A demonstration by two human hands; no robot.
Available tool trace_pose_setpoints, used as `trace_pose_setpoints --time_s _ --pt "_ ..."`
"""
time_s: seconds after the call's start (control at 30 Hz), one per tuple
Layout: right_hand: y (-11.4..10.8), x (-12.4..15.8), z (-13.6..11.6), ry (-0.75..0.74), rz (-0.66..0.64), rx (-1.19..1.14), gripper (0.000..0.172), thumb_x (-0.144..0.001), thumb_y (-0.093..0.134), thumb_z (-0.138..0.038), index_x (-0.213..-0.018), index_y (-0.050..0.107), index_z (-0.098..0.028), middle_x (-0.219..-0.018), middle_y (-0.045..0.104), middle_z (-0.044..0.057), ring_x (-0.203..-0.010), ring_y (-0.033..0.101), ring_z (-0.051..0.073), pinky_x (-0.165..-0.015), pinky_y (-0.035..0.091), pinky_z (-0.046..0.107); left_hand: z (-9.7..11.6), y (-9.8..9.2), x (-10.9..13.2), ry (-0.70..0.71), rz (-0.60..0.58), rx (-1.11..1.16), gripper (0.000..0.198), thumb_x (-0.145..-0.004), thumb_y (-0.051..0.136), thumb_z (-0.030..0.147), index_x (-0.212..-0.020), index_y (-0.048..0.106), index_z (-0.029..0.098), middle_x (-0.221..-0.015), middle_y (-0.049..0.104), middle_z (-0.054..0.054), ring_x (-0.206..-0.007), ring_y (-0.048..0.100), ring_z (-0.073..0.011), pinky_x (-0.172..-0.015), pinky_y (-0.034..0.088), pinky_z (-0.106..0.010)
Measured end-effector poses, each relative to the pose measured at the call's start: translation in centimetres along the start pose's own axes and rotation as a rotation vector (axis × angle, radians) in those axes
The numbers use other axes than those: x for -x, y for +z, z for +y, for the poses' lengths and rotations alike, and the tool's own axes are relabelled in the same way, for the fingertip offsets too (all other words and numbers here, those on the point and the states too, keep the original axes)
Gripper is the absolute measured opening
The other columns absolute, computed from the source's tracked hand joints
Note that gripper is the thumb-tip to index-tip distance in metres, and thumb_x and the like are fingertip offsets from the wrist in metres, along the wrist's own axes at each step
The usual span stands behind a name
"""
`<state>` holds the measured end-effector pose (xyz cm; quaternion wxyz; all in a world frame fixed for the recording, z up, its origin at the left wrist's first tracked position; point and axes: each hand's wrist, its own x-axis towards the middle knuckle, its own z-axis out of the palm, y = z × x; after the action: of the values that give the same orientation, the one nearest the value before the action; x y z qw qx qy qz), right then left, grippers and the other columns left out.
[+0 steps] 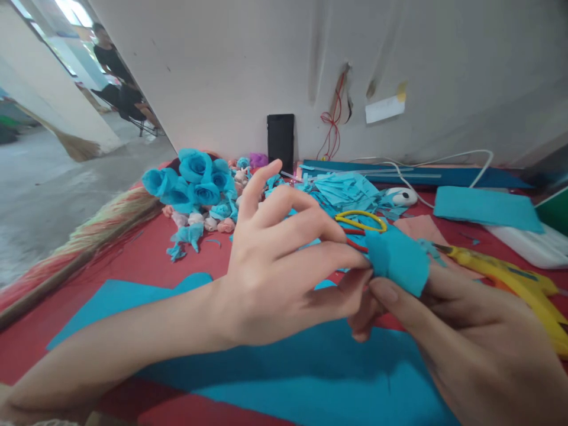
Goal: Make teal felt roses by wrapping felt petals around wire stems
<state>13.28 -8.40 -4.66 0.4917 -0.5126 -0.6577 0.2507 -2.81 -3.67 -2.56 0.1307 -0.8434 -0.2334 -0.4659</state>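
A small blue crepe paper piece [397, 257] is held up between my two hands, over the middle right of the table. My right hand [483, 337] pinches its lower edge between thumb and fingers. From the left, my left hand [275, 266] reaches across with thumb and fingertips closed at the paper's lower left corner; its index finger points up. Exactly what lies between the left fingertips is partly hidden. Below both hands a large blue paper sheet [284, 378] lies on the red tabletop [186, 408].
Blue paper roses [195, 177] and small pink ones stand at the back left. Behind my hands are cut blue strips [346, 192], scissors [361, 220] and an upright black phone [280, 142]. A yellow glue gun [501, 272] lies right. A person [118, 68] sits far left.
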Motion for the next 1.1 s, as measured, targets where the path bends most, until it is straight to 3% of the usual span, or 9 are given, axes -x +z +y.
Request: trace_pose_setpoints --time_s 0.13,0.27,0.43,0.67,1.1 --pt "0.8 0.2 0.3 0.060 0.137 0.032 0.035 -0.074 0.056 -0.052 -0.046 0.060 -0.030 -0.035 0.051 -0.002 -0.040 0.059 0.021 -0.031 0.049 0.026 0.1 0.1 0.0 -0.031 0.008 0.029 0.010 -0.069 0.064 0.016 -0.062 0.060 0.022 -0.065 0.064 0.005 -0.072 0.058 -0.0129 -0.106 0.032 -0.050" --pt "1.3 0.6 0.6 0.079 0.157 0.021 0.038 -0.072 0.055 -0.056 -0.044 0.059 -0.031 -0.031 0.045 -0.001 -0.040 0.058 0.022 -0.030 0.047 0.027 0.2 0.2 -0.1 -0.050 0.003 0.030 0.011 -0.069 0.062 0.013 -0.062 0.059 0.021 -0.068 0.064 0.004 -0.073 0.057 -0.0128 -0.108 0.031 -0.049" --pt "0.9 0.4 0.1 0.088 0.117 0.006 0.037 -0.073 0.056 -0.053 -0.045 0.060 -0.030 -0.034 0.051 -0.001 -0.039 0.059 0.021 -0.030 0.048 0.026 0.2 0.3 0.0 -0.042 0.016 0.030 0.011 -0.067 0.063 0.013 -0.063 0.059 0.021 -0.067 0.062 0.004 -0.072 0.056 -0.0125 -0.107 0.031 -0.049" --pt "-0.2 0.0 -0.2 0.038 -0.085 -0.121 0.029 -0.082 0.055 -0.033 -0.055 0.063 -0.030 -0.050 0.065 -0.008 -0.043 0.062 0.010 -0.043 0.052 0.010 0.0 0.2 0.1 -0.017 0.017 0.025 0.010 -0.066 0.065 0.013 -0.065 0.059 0.021 -0.068 0.060 0.005 -0.072 0.054 -0.0113 -0.107 0.029 -0.050" --pt "0.5 -0.3 -0.5 0.102 -0.040 -0.237 0.028 -0.079 0.058 -0.032 -0.052 0.065 -0.029 -0.048 0.065 -0.004 -0.042 0.062 0.013 -0.041 0.053 0.012 -0.1 0.6 0.0 -0.059 0.052 0.030 0.010 -0.072 0.061 0.018 -0.066 0.055 0.022 -0.067 0.057 0.006 -0.072 0.054 -0.0109 -0.108 0.028 -0.049"
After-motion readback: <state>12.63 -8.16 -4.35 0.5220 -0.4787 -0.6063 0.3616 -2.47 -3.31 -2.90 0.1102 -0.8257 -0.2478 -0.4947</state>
